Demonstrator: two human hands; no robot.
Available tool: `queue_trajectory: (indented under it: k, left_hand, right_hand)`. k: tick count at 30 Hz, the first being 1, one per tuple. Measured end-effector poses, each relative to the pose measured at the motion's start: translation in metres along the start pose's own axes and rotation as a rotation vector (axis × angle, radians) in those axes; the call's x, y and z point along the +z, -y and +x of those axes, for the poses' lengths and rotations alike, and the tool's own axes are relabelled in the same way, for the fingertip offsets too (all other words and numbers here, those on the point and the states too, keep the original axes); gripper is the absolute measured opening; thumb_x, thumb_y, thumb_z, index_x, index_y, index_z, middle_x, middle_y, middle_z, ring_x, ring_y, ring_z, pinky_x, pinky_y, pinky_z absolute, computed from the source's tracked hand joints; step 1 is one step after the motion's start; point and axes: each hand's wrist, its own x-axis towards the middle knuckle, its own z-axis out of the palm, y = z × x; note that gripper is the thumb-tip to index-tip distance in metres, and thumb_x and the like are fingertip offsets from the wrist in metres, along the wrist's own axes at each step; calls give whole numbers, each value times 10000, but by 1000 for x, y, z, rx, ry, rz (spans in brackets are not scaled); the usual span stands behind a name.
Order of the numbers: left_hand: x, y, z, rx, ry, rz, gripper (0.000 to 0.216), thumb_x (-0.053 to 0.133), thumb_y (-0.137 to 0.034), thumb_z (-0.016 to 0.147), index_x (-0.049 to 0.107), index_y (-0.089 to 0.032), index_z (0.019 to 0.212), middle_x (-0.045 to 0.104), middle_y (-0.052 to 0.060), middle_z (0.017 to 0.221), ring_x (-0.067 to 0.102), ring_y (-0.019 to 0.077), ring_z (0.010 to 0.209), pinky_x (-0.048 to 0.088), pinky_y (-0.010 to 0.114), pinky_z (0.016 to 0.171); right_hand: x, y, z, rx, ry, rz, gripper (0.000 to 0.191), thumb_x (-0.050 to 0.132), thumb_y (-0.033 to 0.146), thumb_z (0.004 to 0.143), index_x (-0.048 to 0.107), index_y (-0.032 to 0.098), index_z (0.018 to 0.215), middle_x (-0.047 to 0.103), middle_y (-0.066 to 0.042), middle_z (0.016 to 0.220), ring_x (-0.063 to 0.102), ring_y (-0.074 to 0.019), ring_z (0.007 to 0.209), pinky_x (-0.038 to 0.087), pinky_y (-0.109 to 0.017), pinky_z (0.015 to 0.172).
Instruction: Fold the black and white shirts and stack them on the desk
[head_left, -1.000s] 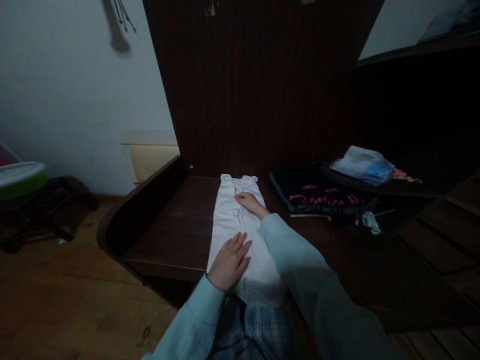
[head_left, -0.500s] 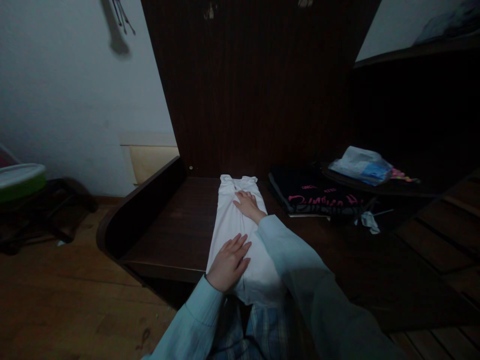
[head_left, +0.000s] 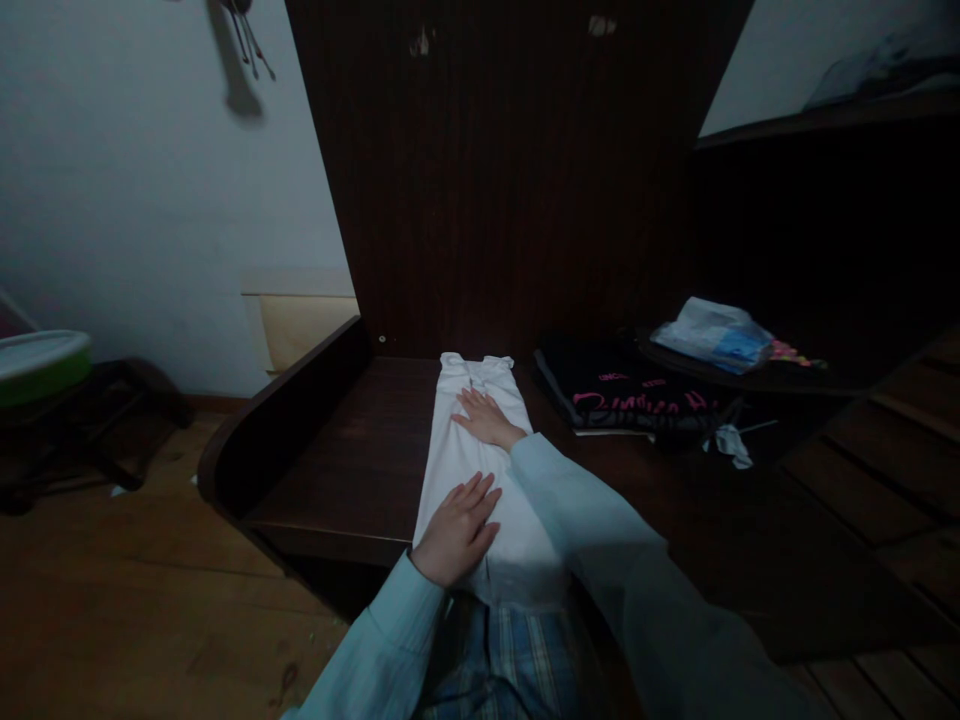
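Observation:
A white garment (head_left: 461,455), folded into a long narrow strip, lies lengthwise on a dark wooden surface (head_left: 360,460). My left hand (head_left: 457,530) rests flat on its near end, fingers spread. My right hand (head_left: 484,418) lies flat, palm down, on the far half of the garment, below its top hem. Both arms wear light blue sleeves. Neither hand grips anything.
A folded black garment with pink lettering (head_left: 630,395) lies to the right of the white one. Behind it a plastic bag (head_left: 712,335) sits on a dark tray. A tall dark wooden panel (head_left: 510,170) rises at the back. A green-rimmed tub (head_left: 41,360) stands at far left.
My right hand has slid a little to the left and toward me across the upper part of the white garment. My left hand has stayed put.

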Motion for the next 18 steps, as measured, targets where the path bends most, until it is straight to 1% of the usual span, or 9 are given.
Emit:
queue_trajectory:
  k: [3,5,6,8,10,12,14,16,18]
  left_hand:
    - [-11,1,-3,80,55,-40,461,466,-320,832,450,-154,1261,358,117,1386,290,239,1293,301,417,1037]
    - [-25,2,0,133,84,-106,386,454,-351,841,533,-180,1177,484,89,1302,414,209,1220,360,351,1002]
    - [-33,3,4,127,85,-136,334,426,-344,855,581,-187,1106,566,75,1211,496,192,1140,400,323,962]
    - [-45,4,16,42,18,-161,304,365,-296,875,639,-179,932,665,59,981,600,169,937,460,300,865]
    - [-48,4,29,-68,-154,-140,292,351,-238,865,629,-156,824,658,69,870,602,176,856,471,317,826]
    - [-42,2,39,-119,-353,-123,235,372,-200,839,599,-141,850,628,95,918,571,201,919,452,356,858]
    - [-27,0,43,-102,-486,-127,240,384,-167,816,557,-137,979,586,116,1041,517,220,1038,410,398,924]
    - [-11,-2,40,-65,-526,-130,341,371,-147,812,479,-132,1134,506,133,1201,425,225,1174,347,425,995]
    - [3,-1,35,-49,-491,-121,441,358,-161,828,357,-107,1266,374,153,1350,292,223,1285,290,432,1044]
  right_hand:
    - [2,5,-8,-3,-13,-2,587,281,454,888,284,109,1362,220,-120,1444,149,-223,1341,104,-404,1074]
    - [3,7,-15,-13,-39,4,584,286,453,886,295,109,1358,229,-125,1440,156,-227,1339,110,-412,1074]
    - [4,8,-18,-16,-50,5,581,288,449,886,299,108,1356,234,-127,1438,160,-229,1338,113,-416,1074]
    - [6,11,-26,-16,-64,0,569,304,423,884,304,101,1353,239,-132,1435,169,-233,1335,120,-418,1075]
    - [9,15,-36,-28,-61,-10,554,351,371,871,308,98,1351,240,-131,1435,172,-232,1335,129,-409,1079]
    - [15,19,-47,-52,-64,-11,540,391,315,851,316,126,1351,238,-105,1439,160,-220,1338,135,-396,1085]
    - [24,22,-57,-60,-91,0,521,400,269,839,332,167,1345,241,-68,1440,147,-203,1342,138,-382,1092]
    - [30,22,-63,-48,-111,39,494,388,232,838,364,184,1329,264,-53,1432,169,-191,1337,160,-373,1092]
    - [28,16,-63,-70,-80,131,458,384,195,830,433,181,1285,349,-62,1393,270,-182,1304,227,-358,1073]
